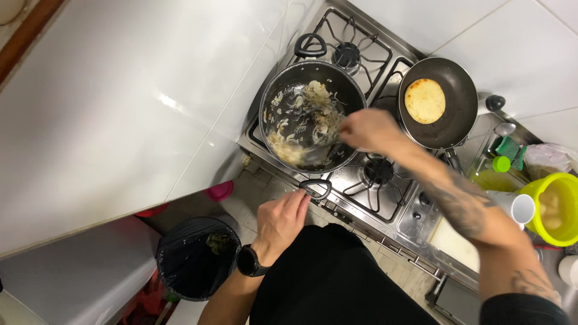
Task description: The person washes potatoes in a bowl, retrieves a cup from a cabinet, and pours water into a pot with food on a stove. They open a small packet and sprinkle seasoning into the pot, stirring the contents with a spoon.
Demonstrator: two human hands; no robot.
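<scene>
My left hand (pixel 282 218) gripped the near loop handle (pixel 316 188) of the wide dark two-handled pan (pixel 312 117), fingers curled at the loop, because the pan sat on a gas burner of the steel stove (pixel 385 198) and would have slid under the stirring otherwise. My right hand (pixel 368 129) was clenched around a dark utensil (pixel 328 141) (too blurred to say whether spoon or spatula), its working end down among the pale sliced onions (pixel 304 123) that lay spread over the pan floor, thickest toward the side nearest my left hand. I reached across the front burner (pixel 379 170) with that arm, so the forearm hung over bare grate rather than flame.

Beyond my right hand, on the far burner, stood a smaller black frying pan (pixel 439 102) with a round golden flatbread (pixel 425 100) lying flat in its middle, left alone to warm. Further out past my right forearm a yellow-green plastic bowl (pixel 557 207) and a white cup (pixel 518 206) waited within reach. Below my left hand, on the floor, a round bin lined with a black bag (pixel 195 259) stood open, close enough for scraps.
</scene>
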